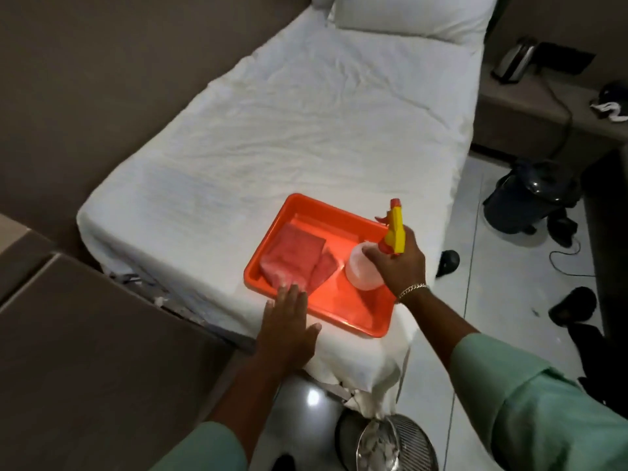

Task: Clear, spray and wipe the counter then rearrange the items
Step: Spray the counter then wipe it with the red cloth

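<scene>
light: dim room, bright pool on white bed sheet | glare: hotspot on metal bin lid | quality: soft, slightly blurred; wide-angle bending at edges; corners dark

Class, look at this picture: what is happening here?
A person stands at the foot of a white-sheeted bed. The right hand grips a clear plastic spray bottle with a yellow trigger, over an orange plastic tray. The left hand reaches, open, toward the folded pink cloth in that tray.
</scene>
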